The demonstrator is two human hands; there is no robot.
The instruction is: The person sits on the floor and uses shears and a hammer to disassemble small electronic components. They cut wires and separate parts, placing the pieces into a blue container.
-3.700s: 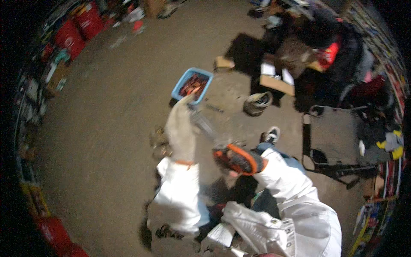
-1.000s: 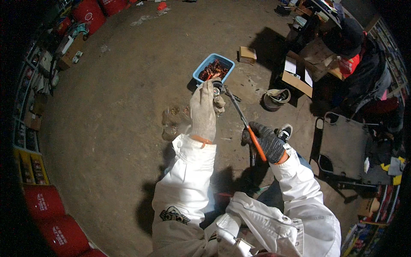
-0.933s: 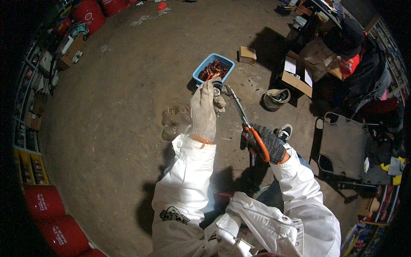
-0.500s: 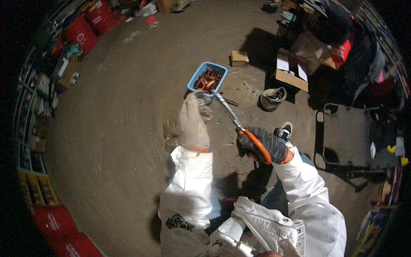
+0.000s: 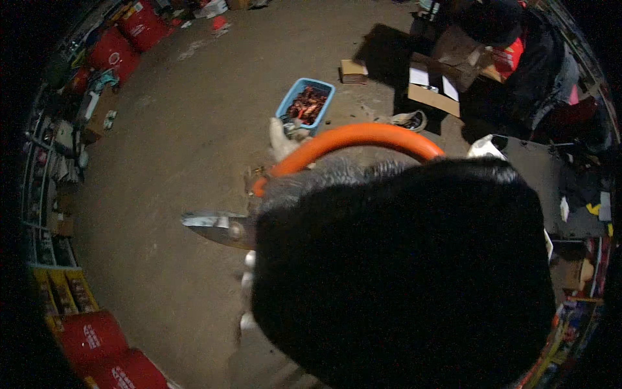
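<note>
My right hand (image 5: 402,259), in a dark knit glove, looms large and close, hiding much of the lower middle. It is closed around orange-handled shears (image 5: 363,133); the looped handle arcs above the hand. Their pointed metal blade and pivot show to its left. Farther off, my left hand (image 5: 282,141), in a pale glove, is partly covered by the right hand and handle. Its fingers curl on a small greyish piece at the near edge of a blue plastic basin (image 5: 281,111); I cannot make out what the piece is. Reddish-brown, copper-coloured scraps (image 5: 307,104) lie in the basin.
A stack of brown cardboard (image 5: 354,71) sits right of the basin. Beyond are an open carton (image 5: 433,98) and a bucket-like container (image 5: 418,122). A dark flat-topped piece (image 5: 528,168) stands at right. Shelves and red boxes (image 5: 91,340) line the left side.
My right hand has come up from near the basin, close to the camera, bringing the shears with it. My left hand stays by the basin. The view has shifted slightly.
</note>
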